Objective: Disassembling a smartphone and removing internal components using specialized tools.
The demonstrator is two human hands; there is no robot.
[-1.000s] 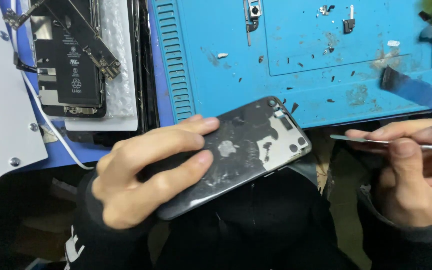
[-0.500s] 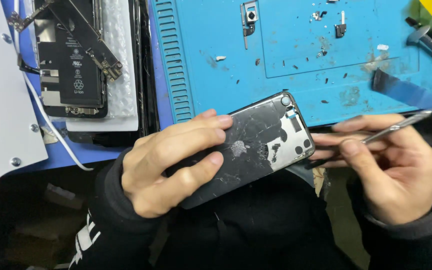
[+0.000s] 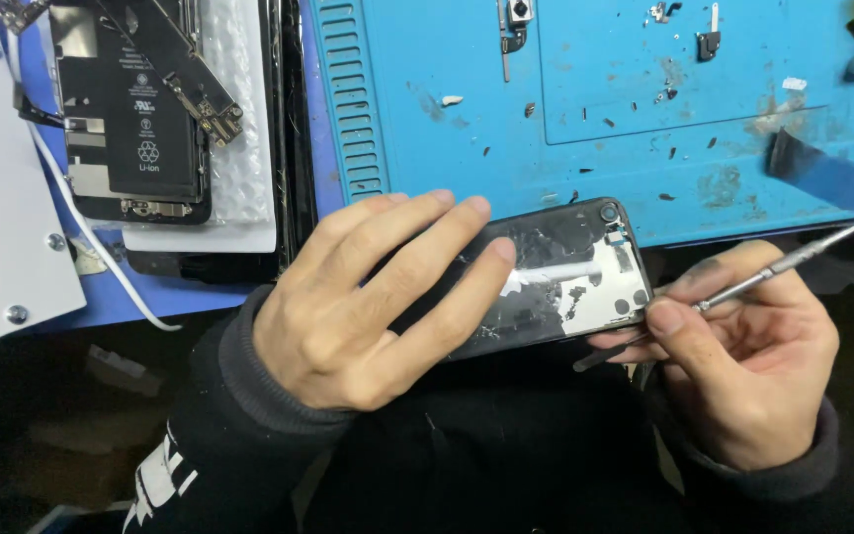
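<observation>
At far left an opened phone (image 3: 135, 109) lies on white wrap, well apart from the work. The left hand (image 3: 368, 302) lays its fingers flat over the cracked phone (image 3: 555, 277), the grip clamped on it so that it stays steady above the lap, at the near edge of the blue mat (image 3: 595, 119). The right hand (image 3: 743, 356) pinches a thin metal tool (image 3: 763, 274), its tip at the phone's right edge. The mat behind carries only small parts and crumbs.

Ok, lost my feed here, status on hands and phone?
Left hand gripping cracked black phone, back up. Right hand holding thin metal tool, tip at phone's edge. Blue mat behind; nothing blocking.
</observation>
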